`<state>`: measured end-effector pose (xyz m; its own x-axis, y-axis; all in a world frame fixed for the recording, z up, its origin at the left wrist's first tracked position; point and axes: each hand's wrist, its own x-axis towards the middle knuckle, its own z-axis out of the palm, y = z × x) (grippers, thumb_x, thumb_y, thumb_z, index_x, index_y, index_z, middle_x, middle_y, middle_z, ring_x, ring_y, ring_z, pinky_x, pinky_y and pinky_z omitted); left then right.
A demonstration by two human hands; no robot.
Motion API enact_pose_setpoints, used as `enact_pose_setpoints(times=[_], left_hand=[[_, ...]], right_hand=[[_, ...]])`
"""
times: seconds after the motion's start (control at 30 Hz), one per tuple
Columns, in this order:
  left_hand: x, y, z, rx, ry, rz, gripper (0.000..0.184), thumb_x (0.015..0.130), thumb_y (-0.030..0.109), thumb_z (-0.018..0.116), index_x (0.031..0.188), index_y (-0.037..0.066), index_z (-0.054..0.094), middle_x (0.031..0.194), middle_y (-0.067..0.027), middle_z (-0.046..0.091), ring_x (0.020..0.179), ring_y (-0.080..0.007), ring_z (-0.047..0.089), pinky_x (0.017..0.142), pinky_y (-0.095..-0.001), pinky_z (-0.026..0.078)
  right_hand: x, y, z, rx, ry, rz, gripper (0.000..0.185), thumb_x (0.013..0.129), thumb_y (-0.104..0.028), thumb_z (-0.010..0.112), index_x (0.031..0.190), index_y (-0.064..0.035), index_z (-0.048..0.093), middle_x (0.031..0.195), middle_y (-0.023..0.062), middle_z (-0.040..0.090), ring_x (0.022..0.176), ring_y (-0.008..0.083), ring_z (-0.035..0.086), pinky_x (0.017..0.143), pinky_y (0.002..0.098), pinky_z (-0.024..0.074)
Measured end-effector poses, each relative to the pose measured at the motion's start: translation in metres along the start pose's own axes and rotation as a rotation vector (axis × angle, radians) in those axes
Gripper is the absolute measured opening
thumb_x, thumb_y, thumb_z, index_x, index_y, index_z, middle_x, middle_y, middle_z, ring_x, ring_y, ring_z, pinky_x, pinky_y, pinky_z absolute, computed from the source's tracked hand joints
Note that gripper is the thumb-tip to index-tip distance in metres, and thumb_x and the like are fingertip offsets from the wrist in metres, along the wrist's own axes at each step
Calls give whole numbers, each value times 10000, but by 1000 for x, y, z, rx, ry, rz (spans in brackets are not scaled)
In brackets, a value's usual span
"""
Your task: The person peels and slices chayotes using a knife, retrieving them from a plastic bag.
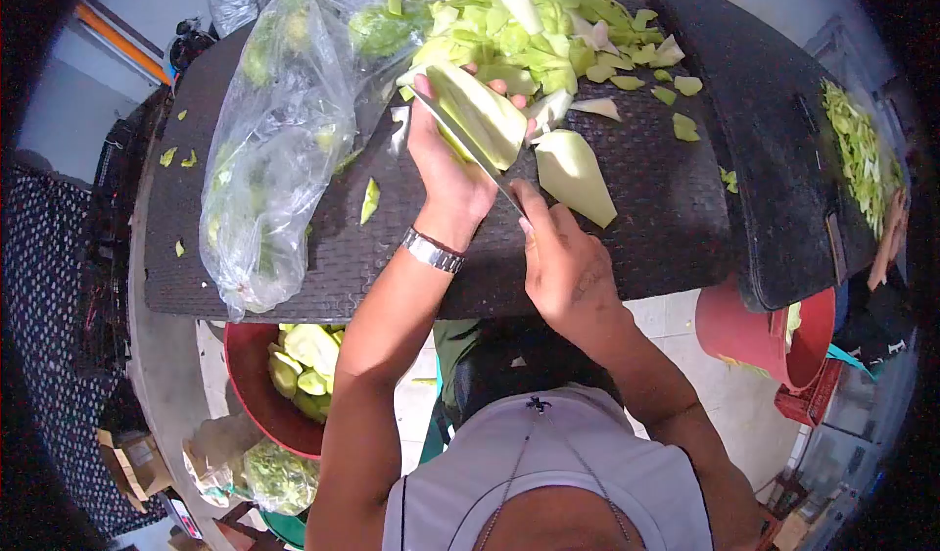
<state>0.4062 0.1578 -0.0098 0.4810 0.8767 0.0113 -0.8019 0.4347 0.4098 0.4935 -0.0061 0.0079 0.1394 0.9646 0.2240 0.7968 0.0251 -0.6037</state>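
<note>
My left hand (pixel 452 177), palm up, is closed around a peeled pale-green fruit half (pixel 493 118) with a long hollow down its cut face. In my right hand (pixel 573 269) is a knife (pixel 470 146), its handle covered by my fingers. The blade slants across the near-left side of the fruit half; whether it has cut in I cannot tell. Just right of my hands, another peeled fruit piece (pixel 576 179) lies on the dark textured table (pixel 666 228). Beyond my left hand rises a heap of green peelings and slices (pixel 543 47).
A clear plastic bag (pixel 269 149) of green fruit lies on the left. Below the table edge stand a red tub (pixel 245 375) of cut pieces and a red bucket (pixel 744 331). A black board (pixel 749 130) at right borders shredded green strips (pixel 862 154).
</note>
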Motion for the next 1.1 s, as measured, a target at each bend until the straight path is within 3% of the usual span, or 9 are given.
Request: enact_pose_setpoints(times=[0.3,0.47,0.6,0.7,0.8,0.87,0.93,1.03,1.1], left_hand=[[-5,4,11,14,25,16,618,998,661,449,1268,114,557,1095,-157,632,1036,-388,635,894,-579,534],[-5,-4,12,117,124,90,571,1020,632,446,1217,106,549,1069,-139,643,971,-345,657,825,-544,564],[-10,-12,22,215,154,129,532,1050,591,430,1205,92,530,1070,-111,648,894,-266,673,727,-442,604],[-7,-11,19,285,164,200,551,1046,604,426,1210,89,530,1070,-100,648,901,-261,673,729,-446,602],[-7,-6,17,330,202,221,547,1053,583,433,1251,83,527,1081,-94,648,912,-253,675,743,-460,600],[-3,-1,16,294,229,243,538,1056,562,447,1271,76,526,1093,-99,650,931,-260,677,756,-472,599],[3,4,15,203,213,276,532,1056,541,466,1288,66,527,1104,-110,652,953,-276,679,773,-493,598],[0,12,13,164,175,176,525,1054,520,464,1267,47,546,1110,-147,660,967,-313,686,835,-543,582],[0,14,14,155,119,156,498,1056,515,468,1250,61,539,1069,-135,652,919,-290,682,793,-510,583]], right_hand=[[7,13,3,67,24,-117,349,963,36,549,1304,96,509,942,292,629,875,481,633,767,501,497],[17,18,10,-79,39,-72,337,959,15,568,1289,57,518,887,288,635,831,479,637,727,537,488],[28,29,19,-121,121,-132,346,959,-21,591,1292,30,512,862,277,641,804,480,636,708,559,484],[36,21,11,-123,41,-48,352,953,-26,599,1294,7,514,870,277,641,821,488,630,714,563,482],[40,16,13,-106,-11,-15,312,995,-79,567,1297,-13,519,835,246,636,786,448,644,709,534,487],[43,29,13,175,-77,-11,270,1034,-150,538,1278,-35,531,774,164,608,670,335,625,627,468,499],[51,25,-19,1083,-434,553,235,1068,-240,502,1232,-78,546,707,52,546,466,184,530,434,353,475],[57,29,-28,819,-130,447,261,1084,-282,478,1240,-83,546,689,-27,457,453,57,435,383,248,403],[57,33,-31,724,-185,395,244,1068,-246,497,1194,-49,568,713,31,547,505,133,528,458,354,459]])
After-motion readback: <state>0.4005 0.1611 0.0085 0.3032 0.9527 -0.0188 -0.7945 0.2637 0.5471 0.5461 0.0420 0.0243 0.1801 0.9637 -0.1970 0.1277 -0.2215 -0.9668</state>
